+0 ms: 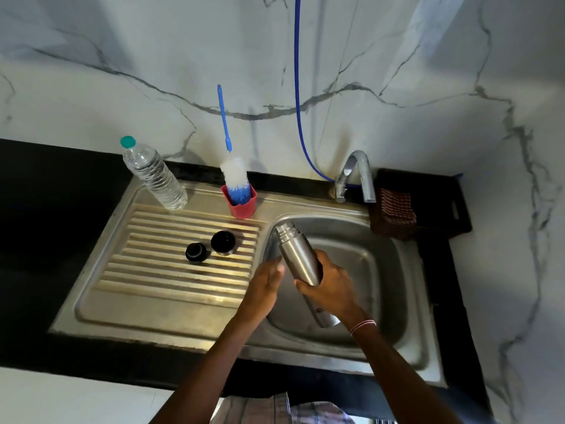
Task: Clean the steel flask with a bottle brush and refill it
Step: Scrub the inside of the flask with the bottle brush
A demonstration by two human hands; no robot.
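So the right hand (330,286) has its fingers wrapped round the middle of the steel flask (298,258), holding it tilted over the sink basin (367,255) with the open mouth pointing up and away. The left hand (266,283) is straight-fingered right beside the flask, gripping nothing. On the drainboard (171,270) sit a large black cap (223,241) and a small black cap (196,251), and the bottle brush (235,175) stands head-down in a red cup (241,205).
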